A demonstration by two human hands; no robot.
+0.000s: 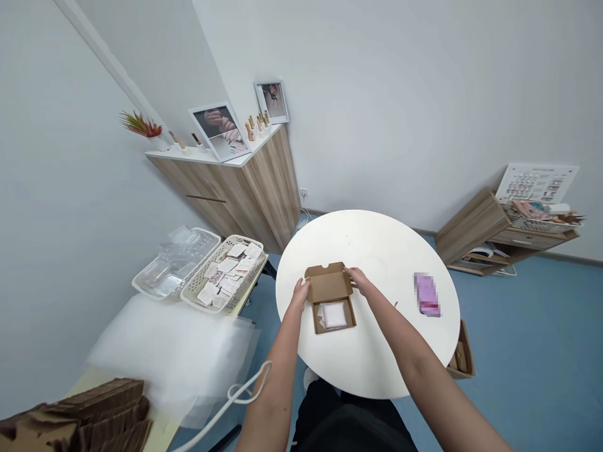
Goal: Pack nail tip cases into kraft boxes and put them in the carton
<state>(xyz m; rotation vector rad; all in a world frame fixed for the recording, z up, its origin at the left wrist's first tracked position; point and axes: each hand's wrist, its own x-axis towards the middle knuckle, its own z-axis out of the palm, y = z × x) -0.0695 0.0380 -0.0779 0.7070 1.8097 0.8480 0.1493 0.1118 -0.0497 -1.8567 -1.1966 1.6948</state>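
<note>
An open kraft cardboard box [330,312] sits on a round white table [377,251], with its lid [326,284] standing up at the far side. My left hand [299,294] grips the lid's left edge, and my right hand [358,280] grips its right edge. Inside the box lies a white folded packet [333,315], with some paper or film under it at its left. A pink package [428,295], blurred in the picture, lies flat on the table to the right of my right hand.
To the left, white baskets hold clear plastic trays [176,263] and paper cards [228,275]. Below them lie a translucent foam sheet [169,351] and stacked flat cardboard [89,414]. A wooden cabinet [254,188] stands behind, a low wooden shelf [506,232] at right.
</note>
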